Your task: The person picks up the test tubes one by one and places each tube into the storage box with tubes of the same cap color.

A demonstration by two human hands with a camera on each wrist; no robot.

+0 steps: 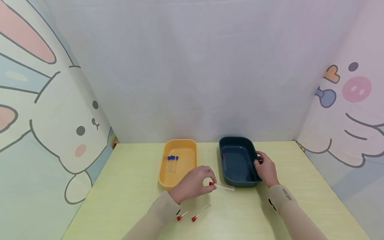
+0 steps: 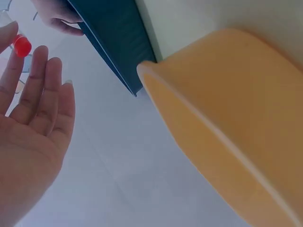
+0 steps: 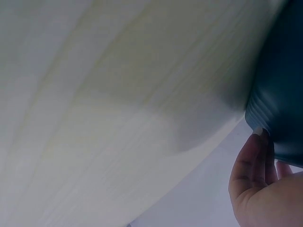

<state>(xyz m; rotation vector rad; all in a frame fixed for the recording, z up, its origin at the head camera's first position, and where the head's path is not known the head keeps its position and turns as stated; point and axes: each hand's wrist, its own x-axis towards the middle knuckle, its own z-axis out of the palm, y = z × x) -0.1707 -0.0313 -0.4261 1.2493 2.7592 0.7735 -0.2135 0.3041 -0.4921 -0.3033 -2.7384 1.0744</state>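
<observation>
Between thumb and index finger, my left hand (image 1: 196, 182) pinches a clear test tube (image 1: 225, 186) by its red cap (image 2: 22, 46). The tube lies nearly level, its clear end pointing right toward the near edge of the dark blue bin (image 1: 240, 184). The other fingers of that hand are spread in the left wrist view. My right hand (image 1: 267, 169) grips the right wall of this bin, thumb at the rim and fingers along the outside (image 3: 253, 165). Inside the bin, a red-capped tube (image 1: 223, 156) lies along the left wall.
A yellow bin (image 1: 192, 150) stands left of the blue one, with several blue-capped tubes (image 1: 172, 163) in it. Two red-capped tubes, a shorter-looking one (image 1: 181, 216) and a longer one (image 1: 201, 213), lie on the table (image 1: 120, 186) near my left forearm. A white curtain backs the table.
</observation>
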